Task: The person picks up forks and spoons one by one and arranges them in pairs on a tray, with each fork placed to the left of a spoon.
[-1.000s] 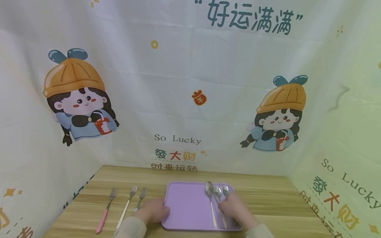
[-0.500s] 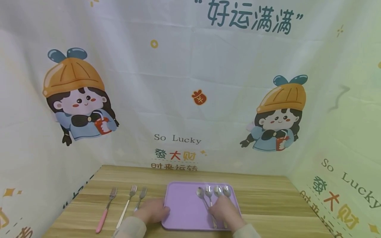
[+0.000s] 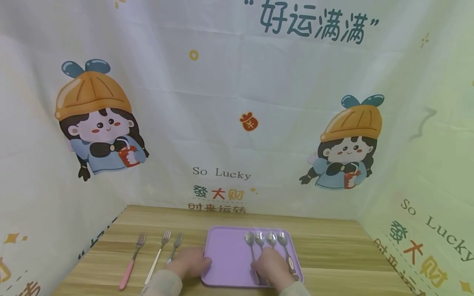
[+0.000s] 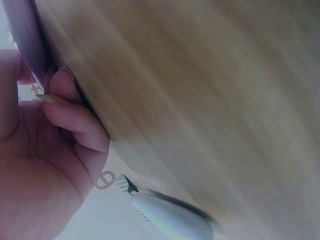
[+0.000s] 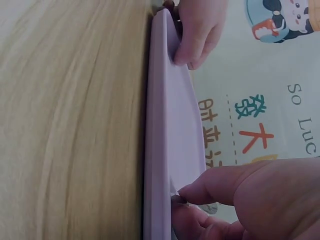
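A purple tray [image 3: 229, 257] lies on the table with several metal spoons side by side on its right half. My left hand [image 3: 190, 262] grips the tray's left edge, thumb over the rim and fingers curled beneath, as the left wrist view shows. My right hand [image 3: 272, 263] is over the spoon handles. Its thumb and fingers pinch a handle end [image 5: 177, 199] near the tray's front rim, seemingly that of the leftmost spoon [image 3: 249, 238]. The middle spoons' handles are mostly hidden under this hand. At the right, one spoon [image 3: 282, 238] shows its patterned handle.
Left of the tray lie three forks: one with a pink handle [image 3: 127, 274], one with a white handle [image 3: 153, 265] and a shorter one [image 3: 177, 241] partly behind my left hand. A printed cloth [image 3: 222, 144] hangs around the wooden table [image 3: 340, 255].
My right hand has moved left across the spoons, uncovering the rightmost handle. The spoon bowls now form an even row, and the leftmost spoon's handle has straightened. My left hand stays put.
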A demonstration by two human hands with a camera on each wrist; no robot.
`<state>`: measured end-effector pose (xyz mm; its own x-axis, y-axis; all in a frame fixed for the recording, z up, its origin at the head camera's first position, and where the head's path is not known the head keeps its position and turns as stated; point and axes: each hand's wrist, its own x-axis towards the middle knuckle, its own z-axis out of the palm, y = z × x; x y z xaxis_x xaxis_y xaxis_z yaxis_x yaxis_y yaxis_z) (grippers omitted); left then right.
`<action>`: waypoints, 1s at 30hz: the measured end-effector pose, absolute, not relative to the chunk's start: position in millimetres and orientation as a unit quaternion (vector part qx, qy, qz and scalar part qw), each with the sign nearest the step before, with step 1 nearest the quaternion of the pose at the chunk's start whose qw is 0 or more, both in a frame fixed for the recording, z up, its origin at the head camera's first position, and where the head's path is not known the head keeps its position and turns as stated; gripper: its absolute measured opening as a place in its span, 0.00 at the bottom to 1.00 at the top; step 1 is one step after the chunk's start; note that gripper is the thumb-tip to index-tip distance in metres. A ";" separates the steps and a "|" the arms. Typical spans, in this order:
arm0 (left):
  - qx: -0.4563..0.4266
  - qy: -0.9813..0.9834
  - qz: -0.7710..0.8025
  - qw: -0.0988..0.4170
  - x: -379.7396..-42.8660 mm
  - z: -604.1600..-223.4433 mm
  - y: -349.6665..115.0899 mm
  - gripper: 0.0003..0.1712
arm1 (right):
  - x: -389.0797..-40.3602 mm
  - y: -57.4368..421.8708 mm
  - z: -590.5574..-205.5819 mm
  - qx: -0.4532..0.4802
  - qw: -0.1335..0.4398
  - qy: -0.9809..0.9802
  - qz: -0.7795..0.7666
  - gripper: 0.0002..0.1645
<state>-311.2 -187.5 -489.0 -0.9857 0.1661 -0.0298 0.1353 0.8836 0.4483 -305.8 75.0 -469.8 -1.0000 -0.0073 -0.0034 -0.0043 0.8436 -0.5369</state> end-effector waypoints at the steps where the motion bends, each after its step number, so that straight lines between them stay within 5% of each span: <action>1: 0.077 0.970 0.227 0.035 -311.5 -488.7 -187.5 0.21 | -303.6 74.5 -468.3 -0.008 0.000 0.960 -0.279 0.14; 30: 0.074 0.969 0.232 0.035 -310.1 -488.9 -187.3 0.17 | -301.3 73.2 -476.9 -0.044 -0.024 0.966 -0.254 0.15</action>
